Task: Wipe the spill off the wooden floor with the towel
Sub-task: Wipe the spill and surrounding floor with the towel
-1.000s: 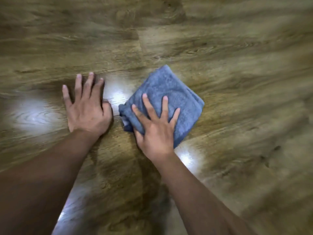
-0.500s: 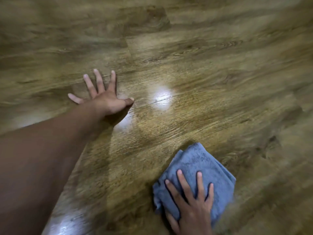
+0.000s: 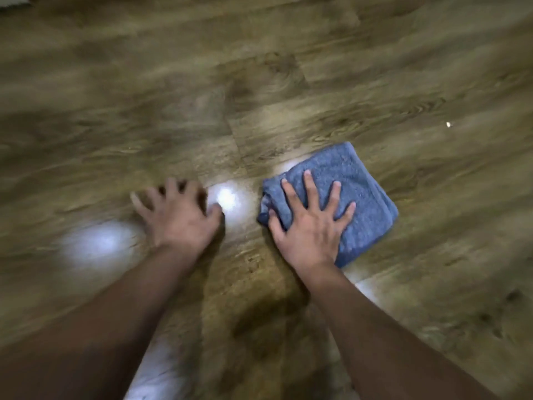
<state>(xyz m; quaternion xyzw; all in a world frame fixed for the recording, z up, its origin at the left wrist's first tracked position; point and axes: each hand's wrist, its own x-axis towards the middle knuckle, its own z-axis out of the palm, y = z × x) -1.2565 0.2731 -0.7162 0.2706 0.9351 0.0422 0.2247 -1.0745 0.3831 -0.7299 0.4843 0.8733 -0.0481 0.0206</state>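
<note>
A folded blue towel [image 3: 357, 186] lies flat on the wooden floor [image 3: 288, 82], right of centre. My right hand [image 3: 311, 223] presses down on the towel's near left part, palm flat and fingers spread. My left hand [image 3: 178, 217] rests on the bare floor to the towel's left, fingers spread and blurred, holding nothing. Bright glossy patches [image 3: 227, 197] shine on the boards between my hands and at the left; I cannot tell wet film from light glare.
A small white speck [image 3: 448, 124] lies on the floor at the far right. A pale edge [image 3: 11, 0] shows in the top left corner. Wooden boards stretch all around my hands.
My right hand slid the towel toward me, then pushed it forward again, now right of centre. My left hand stayed on the floor; the view shifted and blurred.
</note>
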